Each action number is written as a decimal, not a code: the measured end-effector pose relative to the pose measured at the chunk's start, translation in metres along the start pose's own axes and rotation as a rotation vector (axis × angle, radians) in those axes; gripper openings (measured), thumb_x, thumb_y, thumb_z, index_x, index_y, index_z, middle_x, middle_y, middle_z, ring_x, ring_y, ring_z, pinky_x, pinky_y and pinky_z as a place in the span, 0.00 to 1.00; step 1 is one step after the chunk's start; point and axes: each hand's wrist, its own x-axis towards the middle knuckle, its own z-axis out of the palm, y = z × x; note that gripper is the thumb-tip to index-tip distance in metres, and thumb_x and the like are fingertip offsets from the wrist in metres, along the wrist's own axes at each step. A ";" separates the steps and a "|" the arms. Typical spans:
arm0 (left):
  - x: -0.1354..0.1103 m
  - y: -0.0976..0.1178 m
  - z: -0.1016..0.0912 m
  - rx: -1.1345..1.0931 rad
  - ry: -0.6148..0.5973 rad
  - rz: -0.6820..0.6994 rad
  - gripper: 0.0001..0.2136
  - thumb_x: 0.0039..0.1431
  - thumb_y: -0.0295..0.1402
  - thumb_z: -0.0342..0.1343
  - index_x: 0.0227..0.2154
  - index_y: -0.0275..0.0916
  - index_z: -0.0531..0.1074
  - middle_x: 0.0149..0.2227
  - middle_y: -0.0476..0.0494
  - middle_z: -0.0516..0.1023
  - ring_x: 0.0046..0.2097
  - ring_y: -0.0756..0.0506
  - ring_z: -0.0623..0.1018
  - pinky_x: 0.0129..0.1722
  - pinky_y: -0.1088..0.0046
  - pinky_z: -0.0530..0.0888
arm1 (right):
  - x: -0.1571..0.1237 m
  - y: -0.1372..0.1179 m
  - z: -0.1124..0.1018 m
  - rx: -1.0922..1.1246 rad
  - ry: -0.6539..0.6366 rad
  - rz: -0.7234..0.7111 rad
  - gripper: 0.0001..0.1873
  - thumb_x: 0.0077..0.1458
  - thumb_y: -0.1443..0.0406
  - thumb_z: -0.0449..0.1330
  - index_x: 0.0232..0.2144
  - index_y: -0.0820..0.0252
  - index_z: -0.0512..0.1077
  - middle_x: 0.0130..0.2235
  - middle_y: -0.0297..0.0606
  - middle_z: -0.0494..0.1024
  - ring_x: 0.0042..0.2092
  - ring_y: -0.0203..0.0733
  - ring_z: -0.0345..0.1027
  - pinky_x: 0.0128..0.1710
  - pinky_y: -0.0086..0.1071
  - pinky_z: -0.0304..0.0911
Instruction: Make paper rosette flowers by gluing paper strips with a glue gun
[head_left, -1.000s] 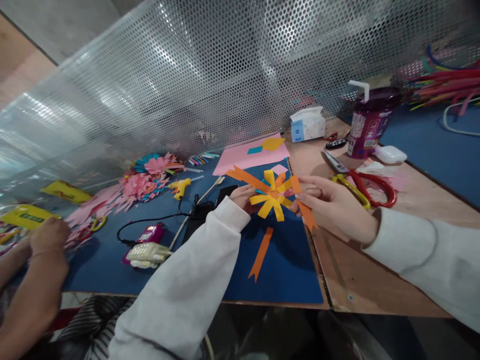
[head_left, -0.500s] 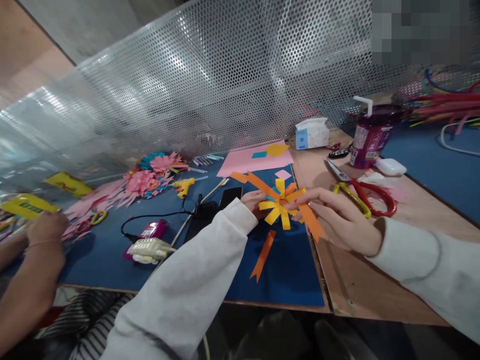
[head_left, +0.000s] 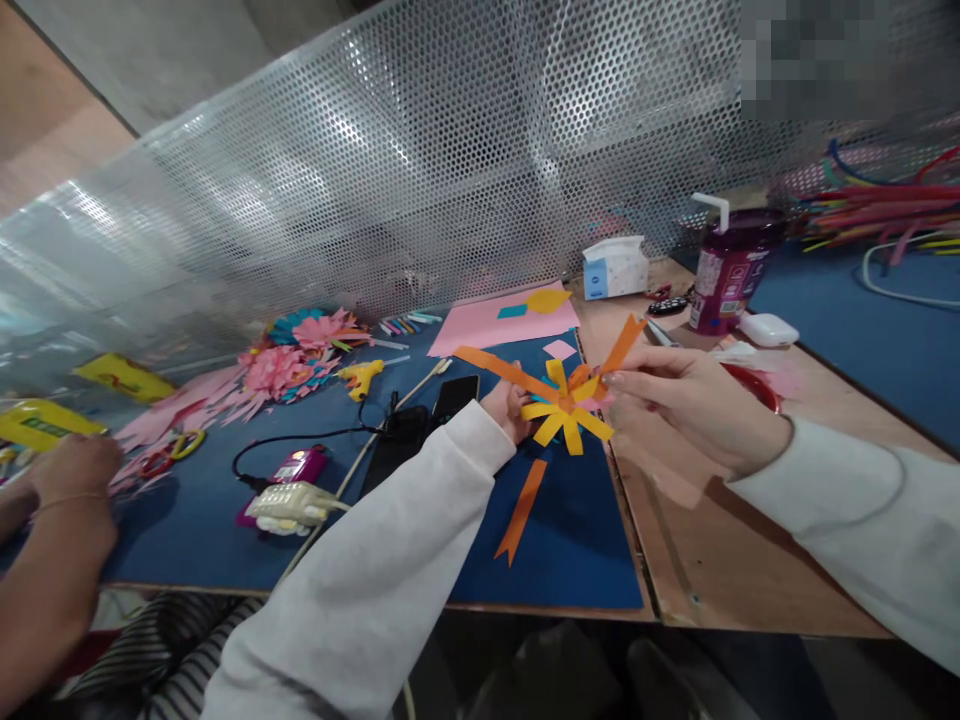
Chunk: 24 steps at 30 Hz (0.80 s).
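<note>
My left hand [head_left: 510, 405] is closed on a paper flower [head_left: 566, 420] from its left and behind; some fingers are hidden. Yellow strips spread out from the flower's middle, with blue and orange paper showing behind. One orange strip [head_left: 495, 367] sticks out past it to the upper left. At the flower's right side, my right hand [head_left: 694, 405] pinches another orange paper strip [head_left: 624, 343], whose notched end points up. Whether this strip is joined to the flower I cannot tell. A loose orange strip [head_left: 521, 513] lies on the blue mat below.
A hot glue gun [head_left: 361, 379], a phone [head_left: 456, 397] and a power strip [head_left: 292, 503] lie left. Pink paper [head_left: 502, 322] is behind the flower. Scissors [head_left: 754, 385], partly covered, and a purple cup [head_left: 727, 280] are right. Another person's hand [head_left: 75, 470] works far left.
The orange strip in my right hand has swung from pointing down to pointing up. My right hand has turned and now partly covers the scissors. The view has shifted slightly.
</note>
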 end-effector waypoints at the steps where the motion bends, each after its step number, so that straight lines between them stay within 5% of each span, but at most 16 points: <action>1: 0.000 0.001 0.001 -0.008 0.000 -0.036 0.27 0.54 0.56 0.46 0.32 0.34 0.74 0.31 0.39 0.79 0.32 0.44 0.78 0.33 0.68 0.74 | 0.000 0.000 0.000 -0.008 0.019 -0.014 0.09 0.42 0.57 0.67 0.23 0.55 0.75 0.30 0.35 0.76 0.29 0.35 0.67 0.28 0.30 0.65; 5: -0.001 0.003 0.000 -0.004 0.044 -0.127 0.42 0.44 0.69 0.33 0.28 0.32 0.73 0.26 0.37 0.76 0.28 0.44 0.75 0.25 0.69 0.71 | 0.003 0.004 -0.002 -0.039 0.060 -0.061 0.06 0.43 0.58 0.67 0.22 0.53 0.77 0.39 0.37 0.75 0.40 0.41 0.69 0.43 0.36 0.66; 7: -0.001 0.000 0.000 0.037 0.022 -0.100 0.40 0.41 0.70 0.39 0.28 0.33 0.73 0.26 0.37 0.76 0.28 0.44 0.75 0.24 0.71 0.69 | 0.006 0.008 -0.005 -0.038 0.059 -0.076 0.06 0.43 0.58 0.67 0.23 0.53 0.77 0.42 0.37 0.74 0.44 0.42 0.68 0.48 0.39 0.63; 12: -0.004 -0.017 0.006 0.265 -0.016 0.132 0.25 0.31 0.40 0.70 0.35 0.35 0.71 0.31 0.45 0.77 0.31 0.48 0.75 0.32 0.73 0.69 | 0.017 0.017 -0.013 0.030 -0.029 -0.068 0.06 0.44 0.59 0.67 0.23 0.55 0.77 0.36 0.36 0.74 0.43 0.41 0.68 0.51 0.40 0.61; 20: -0.002 -0.027 0.002 0.277 0.124 0.235 0.22 0.35 0.28 0.67 0.36 0.35 0.68 0.29 0.48 0.76 0.31 0.47 0.75 0.40 0.67 0.70 | 0.021 0.017 -0.015 0.066 -0.080 -0.082 0.06 0.45 0.61 0.66 0.24 0.57 0.77 0.39 0.37 0.74 0.44 0.41 0.69 0.49 0.38 0.63; 24: -0.003 -0.026 0.003 0.242 0.074 0.215 0.21 0.33 0.27 0.67 0.35 0.36 0.68 0.30 0.47 0.77 0.32 0.47 0.76 0.41 0.65 0.70 | 0.012 0.014 -0.005 0.098 -0.038 -0.027 0.06 0.44 0.62 0.67 0.22 0.58 0.76 0.41 0.38 0.74 0.43 0.40 0.69 0.46 0.38 0.65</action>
